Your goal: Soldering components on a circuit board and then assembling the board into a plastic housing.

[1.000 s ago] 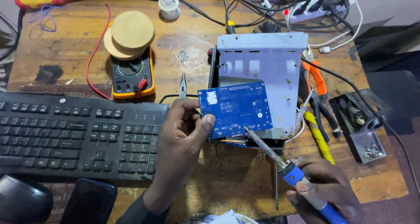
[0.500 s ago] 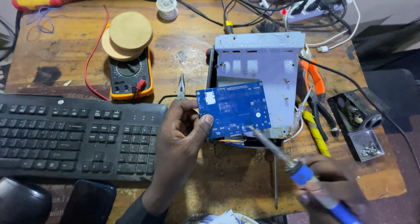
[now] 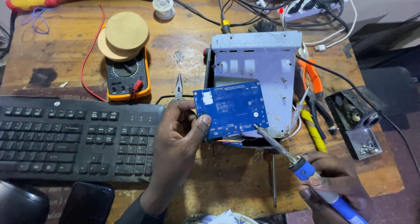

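My left hand (image 3: 177, 138) grips the left edge of a blue circuit board (image 3: 232, 108), thumb on its face, holding it tilted above a grey metal chassis (image 3: 258, 62). My right hand (image 3: 334, 184) holds a soldering iron (image 3: 288, 156) by its blue handle. The iron's metal tip touches the board's lower right edge. Thin coloured wires run from under the board into the chassis.
A black keyboard (image 3: 65, 136) lies at the left. Behind it sit a yellow multimeter (image 3: 127, 77) with two round wooden discs (image 3: 124, 36), small pliers (image 3: 178, 86), a solder spool (image 3: 164, 6), orange-handled cutters (image 3: 313, 77), a black iron stand (image 3: 356, 119) and a power strip (image 3: 302, 1).
The soldering iron tip has moved right along the board's lower edge, and my right hand has shifted right and down. My left hand and the board stay almost still.
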